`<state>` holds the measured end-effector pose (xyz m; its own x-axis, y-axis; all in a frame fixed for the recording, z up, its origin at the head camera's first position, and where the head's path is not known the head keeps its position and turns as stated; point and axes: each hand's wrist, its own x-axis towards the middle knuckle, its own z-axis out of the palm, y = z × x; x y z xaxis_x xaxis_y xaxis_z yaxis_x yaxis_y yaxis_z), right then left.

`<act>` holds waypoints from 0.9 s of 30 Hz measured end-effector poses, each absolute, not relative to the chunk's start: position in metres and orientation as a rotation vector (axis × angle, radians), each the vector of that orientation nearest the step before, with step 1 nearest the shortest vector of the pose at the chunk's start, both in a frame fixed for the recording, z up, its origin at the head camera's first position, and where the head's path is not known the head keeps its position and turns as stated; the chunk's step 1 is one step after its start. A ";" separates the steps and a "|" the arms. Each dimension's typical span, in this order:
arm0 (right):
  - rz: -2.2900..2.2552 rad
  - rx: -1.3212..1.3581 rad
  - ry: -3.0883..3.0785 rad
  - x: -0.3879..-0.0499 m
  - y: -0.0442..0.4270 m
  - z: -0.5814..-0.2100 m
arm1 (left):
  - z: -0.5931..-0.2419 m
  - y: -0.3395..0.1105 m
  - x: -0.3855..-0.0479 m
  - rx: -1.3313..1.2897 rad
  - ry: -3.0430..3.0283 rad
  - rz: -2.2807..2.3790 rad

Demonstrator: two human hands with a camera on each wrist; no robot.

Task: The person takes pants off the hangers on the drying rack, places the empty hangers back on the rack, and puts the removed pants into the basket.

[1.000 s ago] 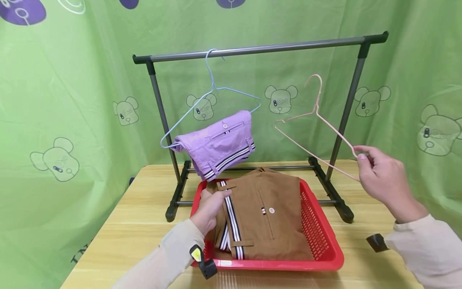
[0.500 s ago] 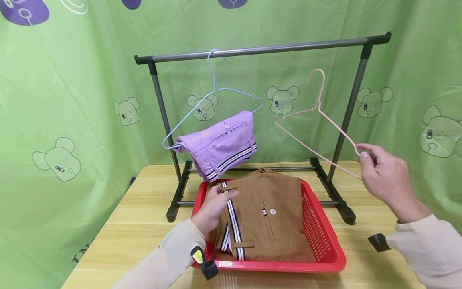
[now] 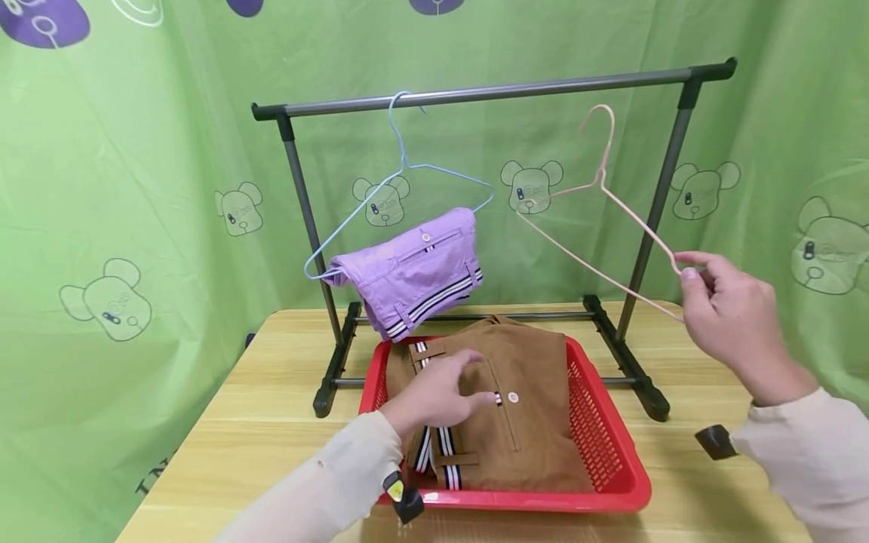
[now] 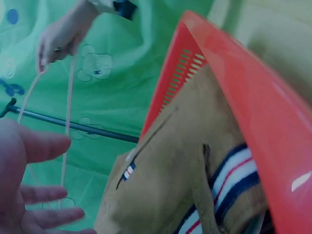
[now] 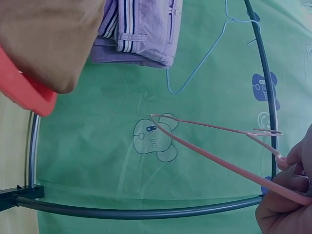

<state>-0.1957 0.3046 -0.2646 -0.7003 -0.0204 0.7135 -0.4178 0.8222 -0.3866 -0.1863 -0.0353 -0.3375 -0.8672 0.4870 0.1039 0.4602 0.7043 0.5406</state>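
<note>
My right hand (image 3: pixel 736 320) pinches a pink clothes hanger (image 3: pixel 638 219) by its right corner and holds it up before the rack's right half. The hanger carries nothing, and its hook is below the bar. Over the basket, my left hand (image 3: pixel 441 388) is held with fingers spread, thumb apart; it grips nothing. Below it lie folded brown pants (image 3: pixel 536 422) with a striped waistband, in a red basket (image 3: pixel 627 483). In the left wrist view the fingers (image 4: pixel 53 217) stay apart from the pants (image 4: pixel 161 180).
A grey clothes rack (image 3: pixel 529 92) stands on the wooden table (image 3: pixel 258 407) behind the basket. From its bar hangs a blue hanger (image 3: pixel 353 215) with folded purple pants (image 3: pixel 421 264) over it. A green curtain (image 3: pixel 156 188) with bear drawings surrounds the table.
My left hand has let go of the brown pants' waistband and moved right, over the pants. My right hand has raised the pink hanger a little.
</note>
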 end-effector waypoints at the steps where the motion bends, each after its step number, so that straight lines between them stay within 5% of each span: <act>1: 0.697 0.317 -2.259 -0.196 0.304 -0.263 | -0.338 -0.034 -0.188 0.869 2.864 0.770; 6: 0.696 0.311 -2.238 -0.196 0.299 -0.254 | -0.344 -0.025 -0.192 1.085 2.727 0.409; 27: 0.766 0.210 -2.309 -0.192 0.284 -0.227 | -0.351 -0.016 -0.207 1.042 2.542 0.070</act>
